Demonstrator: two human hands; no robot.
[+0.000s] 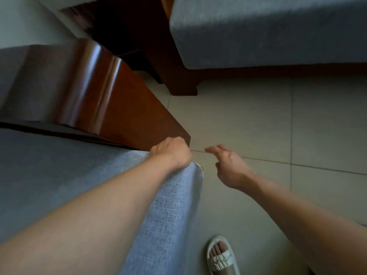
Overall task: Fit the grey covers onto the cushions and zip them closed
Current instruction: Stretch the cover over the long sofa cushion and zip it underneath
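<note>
While left hand (170, 152) clamps the cushion (65, 175) corner, zipping looks near its end.
Head view: cushion already in its grey cover (174, 197), lying on the sofa seat at left beside the wooden armrest (111, 100), its front edge overhanging the tiled floor (258, 120). Left hand's fingers are curled over the far corner of the cover, gripping it. Zip pull (199, 166) shows just below that hand, at the edge end. Right hand (228, 165) hangs just beside the corner, fingers loose and spread, holding nothing, not touching the fabric. A second cushion (268, 32) sits on the other sofa, top right. Sandal (220, 257) at the bottom. Next, I'd guess: right hand pinches the pull and runs it home, left keeps the corner taut; whether any gap is left, can't tell.
</note>
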